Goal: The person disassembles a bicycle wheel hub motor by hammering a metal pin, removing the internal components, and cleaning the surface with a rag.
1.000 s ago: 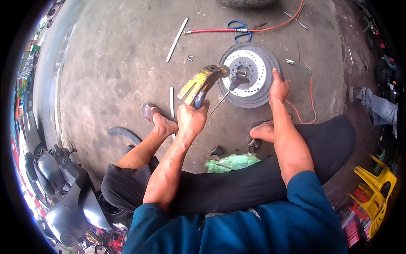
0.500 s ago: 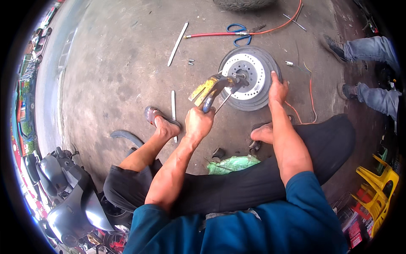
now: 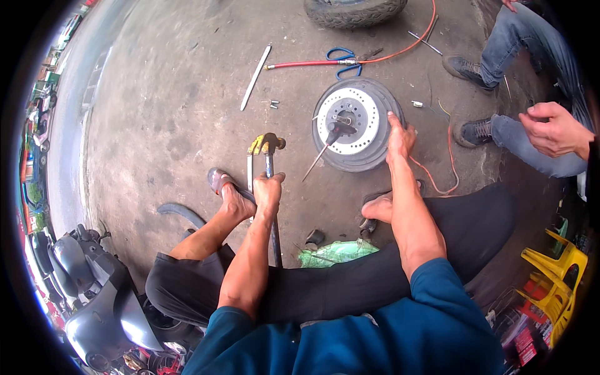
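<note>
Head view: hammer (image 3: 267, 147) left of centre, raised above the floor, long axis near vertical in the frame, head up, handle down toward the lap. Claw points left, striking face right. Wheel (image 3: 369, 115) lies flat, upper centre, disc side up. Rod (image 3: 335, 132) sits at its hub, dark end on the hub, shaft slanting to lower left.

Surface is grey stained concrete floor (image 3: 169, 134). Hose (image 3: 400, 52) and blue loops (image 3: 340, 53) above the wheel, tyre (image 3: 355, 15) at top edge, bar (image 3: 256, 78) upper left, green bag (image 3: 337, 253) below centre. Motorbike (image 3: 106, 300) lower left, yellow chair (image 3: 556, 278) lower right. Another person's legs and hand (image 3: 553, 130) at right.

Left hand (image 3: 267, 192): fingers clamped round the hammer handle. Right hand (image 3: 400, 144): clamped on the wheel's right edge, thumb on top, other fingers partly hidden.
</note>
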{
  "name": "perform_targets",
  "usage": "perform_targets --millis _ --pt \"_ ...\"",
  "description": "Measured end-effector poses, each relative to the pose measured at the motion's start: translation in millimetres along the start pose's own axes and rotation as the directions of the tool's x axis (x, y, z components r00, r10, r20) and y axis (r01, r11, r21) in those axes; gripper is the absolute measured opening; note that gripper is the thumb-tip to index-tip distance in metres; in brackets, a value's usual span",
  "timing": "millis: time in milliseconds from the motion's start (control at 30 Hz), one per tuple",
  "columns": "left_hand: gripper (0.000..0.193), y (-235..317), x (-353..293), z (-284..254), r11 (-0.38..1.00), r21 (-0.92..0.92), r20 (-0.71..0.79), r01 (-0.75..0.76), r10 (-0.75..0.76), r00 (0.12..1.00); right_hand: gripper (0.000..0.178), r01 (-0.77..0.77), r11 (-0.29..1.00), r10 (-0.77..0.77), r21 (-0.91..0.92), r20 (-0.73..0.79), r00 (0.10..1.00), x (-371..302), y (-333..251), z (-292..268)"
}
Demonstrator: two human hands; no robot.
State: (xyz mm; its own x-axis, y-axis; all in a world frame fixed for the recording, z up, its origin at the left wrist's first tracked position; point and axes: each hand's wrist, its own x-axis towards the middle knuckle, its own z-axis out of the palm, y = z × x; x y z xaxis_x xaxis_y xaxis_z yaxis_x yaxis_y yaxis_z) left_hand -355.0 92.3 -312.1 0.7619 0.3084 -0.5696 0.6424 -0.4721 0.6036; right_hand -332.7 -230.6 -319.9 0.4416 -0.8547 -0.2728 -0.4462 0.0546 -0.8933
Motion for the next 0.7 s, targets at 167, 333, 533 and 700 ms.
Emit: perform_targets --millis 167,333,533,700 --pt "0.033 -14 11 24 0.994 -0.016 -0.02 0.108 -0.108 0.994 0.072 0.038 0.993 -0.018 -0.111 0.17 0.985 20 -41 16" --pt "0.035 13 26 40 0.994 0.08 -0.025 0.069 -0.067 0.997 0.062 0.029 0.991 0.023 -0.127 0.393 0.919 43 -78 26" --pt "0.025 104 -5 32 0.904 -0.423 0.024 -0.07 0.089 0.996 0.065 -0.354 0.927 0.325 -0.126 0.744 0.584 29 -75 22" --pt "0.024 196 -35 38 0.711 -0.699 0.166 -0.073 0.261 0.951 0.087 -0.883 0.203 0.264 -0.423 0.892 -0.367 42 -29 13"
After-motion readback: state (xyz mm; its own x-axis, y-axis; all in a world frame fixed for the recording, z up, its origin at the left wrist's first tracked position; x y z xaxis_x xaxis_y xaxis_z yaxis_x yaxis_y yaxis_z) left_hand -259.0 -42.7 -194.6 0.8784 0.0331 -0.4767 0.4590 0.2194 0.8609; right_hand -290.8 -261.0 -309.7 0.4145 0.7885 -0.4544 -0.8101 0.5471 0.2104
